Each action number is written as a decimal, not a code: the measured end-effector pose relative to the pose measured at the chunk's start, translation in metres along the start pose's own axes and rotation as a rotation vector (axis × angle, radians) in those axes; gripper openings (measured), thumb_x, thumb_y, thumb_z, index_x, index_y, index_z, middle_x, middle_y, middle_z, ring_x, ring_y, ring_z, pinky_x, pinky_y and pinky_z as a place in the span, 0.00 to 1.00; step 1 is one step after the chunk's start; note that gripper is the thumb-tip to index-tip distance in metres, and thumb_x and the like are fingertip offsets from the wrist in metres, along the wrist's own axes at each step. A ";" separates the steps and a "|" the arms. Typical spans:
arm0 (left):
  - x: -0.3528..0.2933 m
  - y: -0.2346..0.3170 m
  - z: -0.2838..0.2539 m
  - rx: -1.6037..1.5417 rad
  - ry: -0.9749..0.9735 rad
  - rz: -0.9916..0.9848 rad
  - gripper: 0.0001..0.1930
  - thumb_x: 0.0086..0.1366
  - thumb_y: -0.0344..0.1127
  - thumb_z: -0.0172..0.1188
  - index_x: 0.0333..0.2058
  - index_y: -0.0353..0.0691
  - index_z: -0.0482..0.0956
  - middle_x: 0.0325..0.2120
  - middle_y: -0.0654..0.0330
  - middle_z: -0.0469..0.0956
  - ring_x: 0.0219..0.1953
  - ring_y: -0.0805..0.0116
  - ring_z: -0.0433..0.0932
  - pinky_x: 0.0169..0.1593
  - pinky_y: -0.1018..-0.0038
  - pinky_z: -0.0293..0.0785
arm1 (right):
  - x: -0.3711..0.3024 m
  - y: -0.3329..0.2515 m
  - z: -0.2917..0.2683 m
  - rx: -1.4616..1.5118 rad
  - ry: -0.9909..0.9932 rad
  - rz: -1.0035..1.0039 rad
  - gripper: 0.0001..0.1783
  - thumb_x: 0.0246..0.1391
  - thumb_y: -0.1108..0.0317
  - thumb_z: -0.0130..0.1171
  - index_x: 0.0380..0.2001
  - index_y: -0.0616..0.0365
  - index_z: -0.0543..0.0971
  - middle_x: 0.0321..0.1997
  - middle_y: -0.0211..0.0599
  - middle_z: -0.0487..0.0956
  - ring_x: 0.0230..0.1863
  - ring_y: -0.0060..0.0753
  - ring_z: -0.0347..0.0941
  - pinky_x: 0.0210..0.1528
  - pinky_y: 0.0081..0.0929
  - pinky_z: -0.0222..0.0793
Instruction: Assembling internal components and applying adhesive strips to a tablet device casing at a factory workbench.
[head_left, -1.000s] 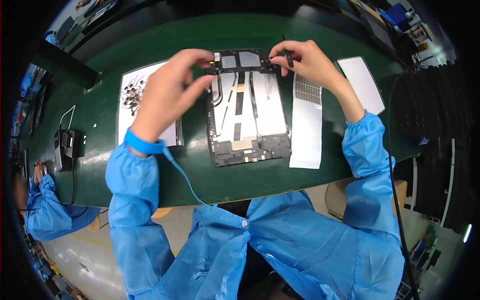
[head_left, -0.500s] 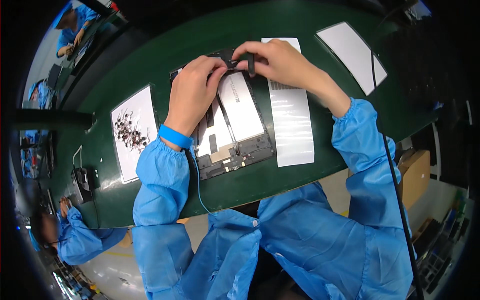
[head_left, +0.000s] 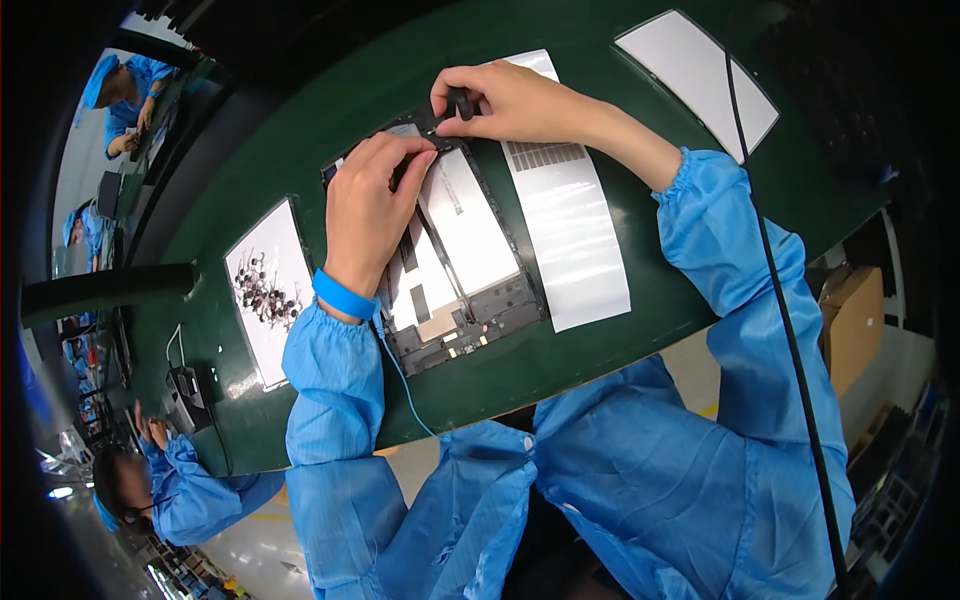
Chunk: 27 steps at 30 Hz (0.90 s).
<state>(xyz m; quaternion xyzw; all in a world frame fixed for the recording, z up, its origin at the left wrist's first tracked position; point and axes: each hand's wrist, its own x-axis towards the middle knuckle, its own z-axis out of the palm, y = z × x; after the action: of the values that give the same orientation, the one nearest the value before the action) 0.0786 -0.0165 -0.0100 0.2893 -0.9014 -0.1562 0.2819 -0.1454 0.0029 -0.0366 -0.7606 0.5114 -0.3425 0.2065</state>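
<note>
A tablet-like assembly (head_left: 470,205) lies on the green bench before me, with a black frame, a silver-white panel and a dark ribbon strip along its middle. Over its far left part is my left hand (head_left: 372,200), thumb and forefinger pinched together at the far end of the panel; anything between the tips is too small to make out. My right hand (head_left: 510,103) is curled at the far right corner, with a short black tool (head_left: 463,104) in its fingers. Its thumb and forefinger tips reach the frame close to the left fingertips. A blue wrist strap (head_left: 343,296) circles my left wrist.
On the left, a white sheet (head_left: 262,345) bears several small round wired parts (head_left: 265,290). To the right lie a white strip with grey labels (head_left: 575,250) and another white sheet (head_left: 700,80). A black cable (head_left: 775,280) hangs at right. Co-workers (head_left: 190,490) sit at left.
My view has turned slightly, shifting the bench in the picture. Both hands stay at the far end of the assembly, and the black tool has tilted a little in my right hand.
</note>
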 end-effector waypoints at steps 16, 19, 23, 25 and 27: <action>0.000 0.003 0.004 0.114 0.036 0.056 0.04 0.58 0.30 0.65 0.32 0.37 0.83 0.29 0.56 0.79 0.32 0.55 0.79 0.35 0.64 0.76 | -0.003 -0.005 -0.001 0.098 -0.162 0.080 0.18 0.59 0.56 0.63 0.42 0.55 0.72 0.25 0.27 0.72 0.26 0.20 0.63 0.29 0.22 0.59; -0.001 0.003 0.003 0.091 0.039 0.072 0.05 0.58 0.31 0.65 0.32 0.38 0.83 0.29 0.57 0.80 0.31 0.56 0.79 0.34 0.65 0.76 | -0.002 -0.001 0.001 0.118 -0.140 0.073 0.17 0.59 0.56 0.63 0.42 0.55 0.72 0.25 0.27 0.72 0.27 0.20 0.64 0.29 0.22 0.60; -0.001 0.008 0.005 0.083 0.023 0.050 0.05 0.59 0.31 0.65 0.33 0.39 0.84 0.29 0.58 0.80 0.31 0.56 0.80 0.34 0.66 0.76 | -0.002 0.000 0.001 0.186 -0.129 0.106 0.17 0.59 0.56 0.63 0.42 0.55 0.72 0.26 0.27 0.72 0.27 0.20 0.64 0.30 0.22 0.61; -0.001 0.007 0.005 0.091 0.013 0.060 0.05 0.59 0.32 0.65 0.33 0.40 0.84 0.29 0.59 0.80 0.31 0.57 0.80 0.34 0.66 0.76 | -0.001 -0.002 0.003 0.169 -0.126 0.131 0.18 0.58 0.56 0.63 0.42 0.55 0.71 0.26 0.27 0.72 0.27 0.20 0.65 0.30 0.21 0.61; -0.001 0.007 0.005 0.066 0.007 0.044 0.05 0.59 0.32 0.65 0.33 0.40 0.84 0.29 0.59 0.80 0.32 0.56 0.80 0.34 0.66 0.76 | 0.000 -0.005 0.004 0.152 -0.124 0.155 0.18 0.58 0.55 0.64 0.42 0.55 0.71 0.26 0.27 0.72 0.27 0.20 0.65 0.30 0.21 0.61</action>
<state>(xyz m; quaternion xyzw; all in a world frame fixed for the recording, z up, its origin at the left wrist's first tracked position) 0.0731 -0.0098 -0.0110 0.2789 -0.9112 -0.1192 0.2788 -0.1393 0.0050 -0.0361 -0.7206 0.5276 -0.3157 0.3206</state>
